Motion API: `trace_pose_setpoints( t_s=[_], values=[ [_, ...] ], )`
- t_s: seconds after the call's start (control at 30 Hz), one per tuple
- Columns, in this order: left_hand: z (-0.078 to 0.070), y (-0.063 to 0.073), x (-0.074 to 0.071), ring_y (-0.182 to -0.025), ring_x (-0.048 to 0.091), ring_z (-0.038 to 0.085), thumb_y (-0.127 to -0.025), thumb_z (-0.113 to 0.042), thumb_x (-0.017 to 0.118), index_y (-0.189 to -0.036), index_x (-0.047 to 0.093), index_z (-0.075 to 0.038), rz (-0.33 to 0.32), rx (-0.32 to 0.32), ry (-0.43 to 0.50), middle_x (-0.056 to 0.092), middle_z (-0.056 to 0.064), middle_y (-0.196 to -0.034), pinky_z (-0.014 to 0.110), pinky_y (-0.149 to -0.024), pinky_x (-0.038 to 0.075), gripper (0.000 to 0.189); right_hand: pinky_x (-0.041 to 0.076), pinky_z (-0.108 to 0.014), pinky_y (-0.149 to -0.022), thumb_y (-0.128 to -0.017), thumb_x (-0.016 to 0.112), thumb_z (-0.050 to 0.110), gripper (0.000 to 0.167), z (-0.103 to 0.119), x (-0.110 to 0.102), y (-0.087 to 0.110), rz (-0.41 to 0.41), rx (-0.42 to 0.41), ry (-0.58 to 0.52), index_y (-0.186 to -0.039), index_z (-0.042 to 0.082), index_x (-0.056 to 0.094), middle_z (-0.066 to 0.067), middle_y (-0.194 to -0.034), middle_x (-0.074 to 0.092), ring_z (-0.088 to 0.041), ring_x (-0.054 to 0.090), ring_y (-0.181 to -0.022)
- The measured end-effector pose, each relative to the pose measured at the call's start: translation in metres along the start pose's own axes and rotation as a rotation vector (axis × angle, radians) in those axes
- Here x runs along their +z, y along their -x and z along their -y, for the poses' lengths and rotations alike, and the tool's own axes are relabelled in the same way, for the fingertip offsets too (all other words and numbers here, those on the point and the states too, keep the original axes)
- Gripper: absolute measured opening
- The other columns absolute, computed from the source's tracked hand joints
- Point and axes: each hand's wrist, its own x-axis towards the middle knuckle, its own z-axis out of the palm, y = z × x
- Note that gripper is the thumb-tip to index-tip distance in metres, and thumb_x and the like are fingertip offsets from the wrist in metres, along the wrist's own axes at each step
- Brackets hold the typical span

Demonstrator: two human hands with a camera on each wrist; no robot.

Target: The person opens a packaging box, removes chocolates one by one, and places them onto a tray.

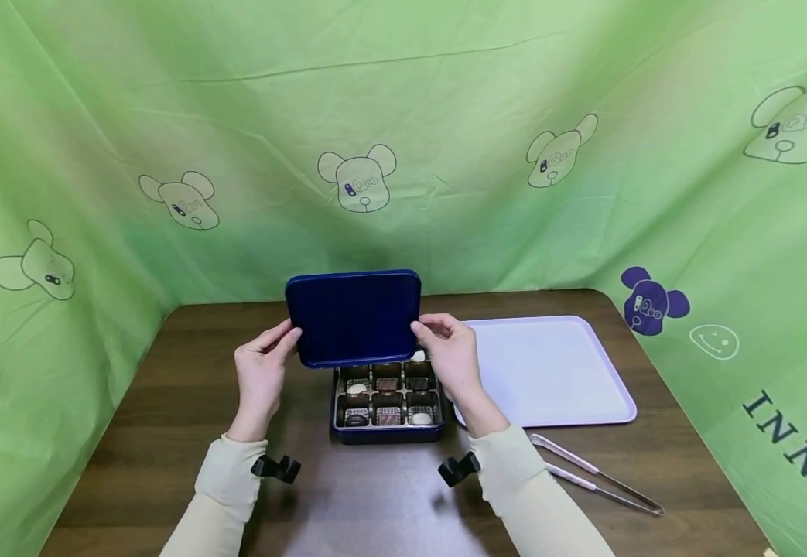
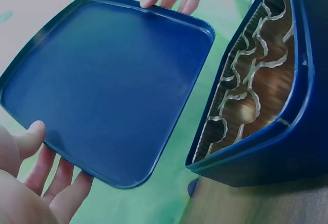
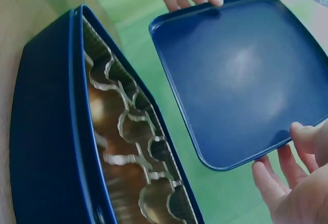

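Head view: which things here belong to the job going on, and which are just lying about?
In the job:
- Lid, held by left fingers and right fingers
- Box, open
- Chocolates, in its compartments

Lying about, though perhaps meant for later:
- Tray, right of the box
- Tongs, nearer the person than the tray

Left hand (image 1: 261,373) and right hand (image 1: 450,354) hold a rectangular dark-blue lid (image 1: 354,319).
It partly hides a dark-blue rectangular box (image 1: 388,436) of chocolates (image 1: 388,418); at right lie a lilac tray (image 1: 549,375) and pink-handled metal tongs (image 1: 565,455).
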Motion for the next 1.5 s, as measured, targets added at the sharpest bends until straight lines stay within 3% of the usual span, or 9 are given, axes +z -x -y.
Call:
trace_pose_setpoints(
  t_s=[0.2, 0.33, 0.63, 0.87, 0.97, 1.1, 1.23, 1.4, 1.5],
  values=[
    [0.0, -0.007, -0.004, -0.063, 0.069, 0.006, -0.083, -0.003, 0.083, -0.108, 0.074, 0.01, -0.069, -0.051, -0.053, 0.076, -0.004, -0.083, 0.026, -0.062, 0.059, 0.029, 0.059, -0.026, -0.074, -0.091, 0.071, -0.003, 0.021, 0.002, 0.008, 0.002, 0.018, 0.022, -0.019, -0.11, -0.01, 0.07, -0.017, -0.098, 0.073, -0.008, 0.068, -0.079],
    [-0.003, -0.014, -0.013, -0.064, 0.069, 0.005, -0.082, -0.009, 0.085, -0.109, 0.075, 0.008, -0.089, -0.089, -0.093, 0.077, -0.003, -0.084, 0.024, -0.06, 0.058, 0.034, 0.059, -0.026, -0.075, -0.091, 0.07, -0.003, 0.022, 0.002, 0.018, 0.004, 0.047, 0.031, 0.005, -0.113, -0.008, 0.071, -0.022, -0.106, 0.072, -0.01, 0.069, -0.083],
    [-0.011, -0.027, -0.048, -0.069, 0.071, 0.005, -0.085, -0.007, 0.082, -0.11, 0.076, 0.005, -0.077, -0.252, -0.189, 0.076, -0.006, -0.085, 0.024, -0.06, 0.058, 0.028, 0.059, -0.038, -0.084, -0.094, 0.068, -0.002, 0.025, -0.006, 0.051, 0.008, 0.136, 0.133, 0.043, -0.118, -0.004, 0.071, -0.019, -0.111, 0.072, -0.021, 0.07, -0.093],
    [-0.015, -0.036, -0.077, -0.065, 0.069, 0.003, -0.089, -0.006, 0.078, -0.103, 0.08, -0.006, -0.084, -0.314, -0.281, 0.071, -0.016, -0.073, 0.022, -0.057, 0.057, 0.015, 0.059, -0.04, -0.085, -0.095, 0.068, 0.003, 0.028, -0.007, 0.077, 0.017, 0.22, 0.2, 0.074, -0.122, 0.001, 0.071, -0.015, -0.115, 0.071, -0.023, 0.07, -0.091],
    [-0.017, -0.038, -0.09, -0.066, 0.068, 0.002, -0.092, -0.006, 0.074, -0.112, 0.075, -0.002, -0.054, -0.355, -0.346, 0.068, -0.018, -0.074, 0.021, -0.059, 0.057, 0.021, 0.059, -0.038, -0.082, -0.093, 0.069, 0.005, 0.031, -0.007, 0.09, 0.022, 0.254, 0.202, 0.107, -0.124, 0.0, 0.069, -0.013, -0.114, 0.07, -0.022, 0.069, -0.087],
    [-0.017, -0.038, -0.11, -0.068, 0.065, 0.0, -0.097, -0.006, 0.067, -0.129, 0.062, 0.007, -0.01, -0.407, -0.464, 0.064, -0.02, -0.076, 0.02, -0.061, 0.056, 0.035, 0.056, -0.03, -0.08, -0.091, 0.07, 0.006, 0.035, -0.012, 0.111, 0.032, 0.287, 0.194, 0.173, -0.125, -0.002, 0.067, -0.012, -0.112, 0.071, -0.018, 0.068, -0.092],
    [-0.014, -0.038, -0.128, -0.069, 0.06, -0.002, -0.099, -0.008, 0.063, -0.132, 0.06, 0.009, -0.028, -0.409, -0.577, 0.061, -0.021, -0.076, 0.02, -0.061, 0.053, 0.038, 0.055, -0.029, -0.085, -0.091, 0.072, 0.009, 0.038, -0.015, 0.131, 0.04, 0.319, 0.209, 0.224, -0.127, 0.001, 0.067, -0.008, -0.112, 0.072, -0.016, 0.068, -0.101],
    [-0.014, -0.042, -0.145, -0.071, 0.056, 0.0, -0.099, -0.016, 0.063, -0.131, 0.062, 0.008, -0.054, -0.4, -0.676, 0.064, -0.014, -0.085, 0.02, -0.062, 0.051, 0.04, 0.054, -0.036, -0.092, -0.092, 0.071, 0.011, 0.04, -0.016, 0.149, 0.047, 0.369, 0.274, 0.199, -0.131, 0.003, 0.064, -0.007, -0.117, 0.069, -0.02, 0.067, -0.107],
    [-0.015, -0.043, -0.153, -0.089, 0.06, 0.012, -0.1, -0.023, 0.062, -0.136, 0.058, 0.007, -0.01, -0.447, -0.734, 0.068, 0.004, -0.106, 0.025, -0.072, 0.05, 0.047, 0.055, -0.038, -0.091, -0.092, 0.07, 0.009, 0.04, -0.018, 0.157, 0.05, 0.381, 0.324, 0.146, -0.13, 0.001, 0.063, -0.008, -0.116, 0.067, -0.022, 0.066, -0.105]
  ],
)
